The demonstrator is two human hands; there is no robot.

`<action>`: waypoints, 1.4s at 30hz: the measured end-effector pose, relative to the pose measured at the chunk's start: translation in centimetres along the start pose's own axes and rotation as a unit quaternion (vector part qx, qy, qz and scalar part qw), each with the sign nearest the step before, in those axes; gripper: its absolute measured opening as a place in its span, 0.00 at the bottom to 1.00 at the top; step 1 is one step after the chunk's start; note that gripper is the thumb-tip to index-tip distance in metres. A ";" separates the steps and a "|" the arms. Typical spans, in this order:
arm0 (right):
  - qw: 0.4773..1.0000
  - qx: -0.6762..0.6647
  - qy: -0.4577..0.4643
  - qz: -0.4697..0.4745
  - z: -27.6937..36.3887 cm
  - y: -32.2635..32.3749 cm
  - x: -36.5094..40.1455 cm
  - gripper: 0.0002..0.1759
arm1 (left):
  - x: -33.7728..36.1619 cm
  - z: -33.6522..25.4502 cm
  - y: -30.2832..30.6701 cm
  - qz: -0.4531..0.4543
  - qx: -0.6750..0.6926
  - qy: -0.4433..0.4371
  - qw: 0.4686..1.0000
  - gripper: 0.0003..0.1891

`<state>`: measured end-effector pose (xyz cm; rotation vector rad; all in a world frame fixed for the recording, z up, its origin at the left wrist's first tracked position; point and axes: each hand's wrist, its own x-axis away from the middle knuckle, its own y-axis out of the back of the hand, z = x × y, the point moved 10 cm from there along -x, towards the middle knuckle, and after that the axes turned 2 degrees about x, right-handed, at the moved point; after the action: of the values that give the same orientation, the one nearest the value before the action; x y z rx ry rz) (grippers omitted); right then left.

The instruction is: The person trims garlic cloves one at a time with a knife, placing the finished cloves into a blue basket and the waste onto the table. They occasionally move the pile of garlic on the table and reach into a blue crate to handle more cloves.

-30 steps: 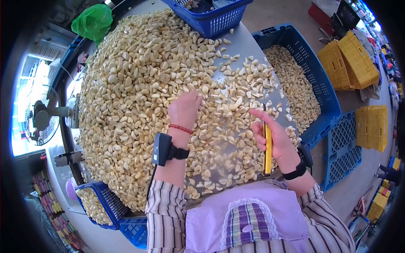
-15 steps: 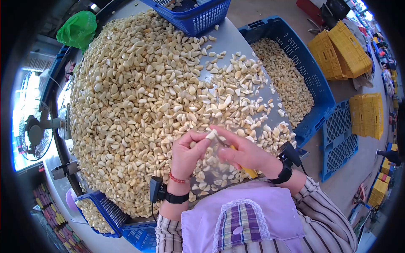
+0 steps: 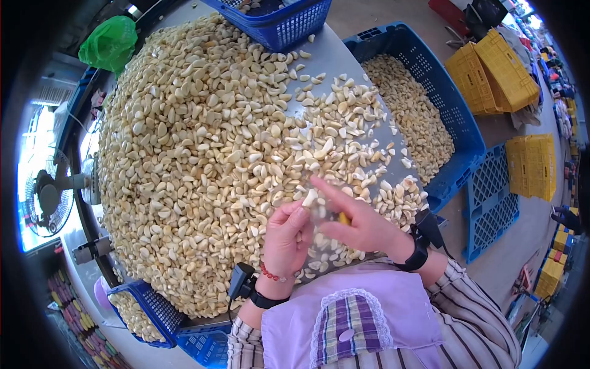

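A large heap of pale, peeled cloves covers the metal table. Over its near part, my left hand pinches one white clove between thumb and fingertips. Just to the right, my right hand has its index finger stretched past the clove and its thumb apart. A yellow handle shows within the right hand's grasp; the blade is blurred and cannot be made out. Loose cloves lie below and around both hands.
A large blue crate of cloves stands right of the table. A blue basket sits at the far edge, another with cloves at lower left. Yellow crates, a blue pallet, a green bag and a fan surround it.
My left hand has moved right and slightly down, now more upright, still pinching the clove. My right index finger has stretched out and the yellow handle shows less.
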<state>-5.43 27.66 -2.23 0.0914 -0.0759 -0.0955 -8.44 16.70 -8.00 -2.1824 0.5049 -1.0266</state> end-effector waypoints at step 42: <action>0.884 -0.324 -0.189 -0.278 -6.6 11.4 4.1 0.24 | -12.5 1.8 -8.1 0.033 -0.881 -0.265 0.389 0.10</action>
<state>0.25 39.08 -7.44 -0.5858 -0.4047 -0.7108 -14.25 30.39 -9.66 -3.6566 1.8427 1.2758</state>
